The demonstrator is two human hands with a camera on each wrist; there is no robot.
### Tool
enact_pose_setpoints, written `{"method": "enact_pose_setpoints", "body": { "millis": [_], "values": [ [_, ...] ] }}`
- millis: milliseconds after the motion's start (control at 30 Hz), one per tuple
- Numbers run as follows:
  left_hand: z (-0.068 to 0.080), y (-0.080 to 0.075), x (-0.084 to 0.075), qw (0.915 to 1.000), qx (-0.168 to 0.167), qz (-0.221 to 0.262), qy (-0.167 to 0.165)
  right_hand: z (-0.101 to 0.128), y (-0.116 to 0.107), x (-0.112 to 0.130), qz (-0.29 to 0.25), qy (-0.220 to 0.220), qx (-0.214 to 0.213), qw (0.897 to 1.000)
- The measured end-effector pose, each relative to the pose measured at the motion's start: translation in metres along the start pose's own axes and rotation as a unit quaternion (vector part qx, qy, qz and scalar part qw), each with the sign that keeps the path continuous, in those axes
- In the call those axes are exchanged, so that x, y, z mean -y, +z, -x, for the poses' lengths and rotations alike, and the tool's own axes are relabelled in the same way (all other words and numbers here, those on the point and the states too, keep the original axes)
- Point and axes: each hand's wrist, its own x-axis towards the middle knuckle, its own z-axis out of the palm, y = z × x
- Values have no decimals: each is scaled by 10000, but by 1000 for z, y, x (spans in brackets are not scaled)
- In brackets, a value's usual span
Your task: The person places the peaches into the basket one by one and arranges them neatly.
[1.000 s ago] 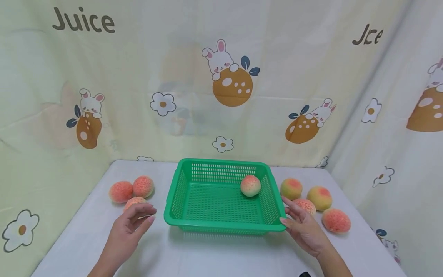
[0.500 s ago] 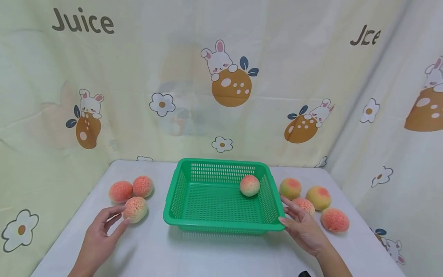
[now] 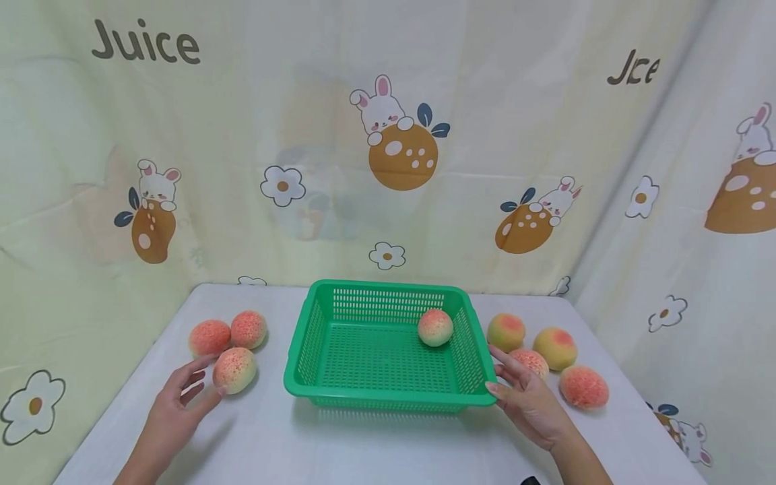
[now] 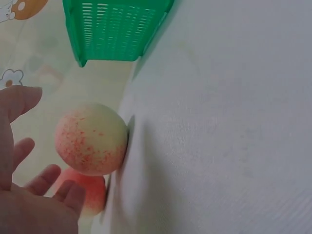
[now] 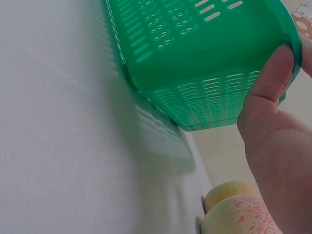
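Pale pink-and-cream peach (image 3: 234, 370) sits on the white surface (image 3: 339, 451) toward the left, just to the right of the left hand (image 3: 176, 407). That hand's thumb and fingers are spread apart and lightly bent; the left wrist view shows a gap between them and the peach. Close behind the peach are two others, an oval red peach (image 3: 209, 338) on the left and a rounder coral peach (image 3: 248, 329) on the right; whether the three touch, I cannot tell.

In the middle stands a green basket (image 3: 388, 395) with slotted walls, and inside it, near the right wall, is a pink-topped peach (image 3: 434, 328). The right hand (image 3: 529, 404) is clamped on the basket's rim at its near right corner, with the thumb on the near side.

Beyond the right wall lie a yellow-green peach (image 3: 506, 331), a speckled peach (image 3: 530, 362) partly covered by the fingers, a yellow peach (image 3: 556, 348) with a red patch, and, farthest right, a red peach (image 3: 585, 387). A patterned curtain (image 3: 327, 121) hangs behind everything.
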Motion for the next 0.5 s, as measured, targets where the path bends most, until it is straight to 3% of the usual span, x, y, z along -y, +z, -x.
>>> {"method": "enact_pose_setpoints", "body": {
  "millis": [167, 500],
  "values": [
    [-5, -1, 4, 9987, 384, -46, -342, 0, -1, -1, 15, 25, -19, 10000],
    [-15, 1, 10, 9966, 662, 94, -481, 0, -1, 0, -41, -21, 54, 10000]
  ]
}}
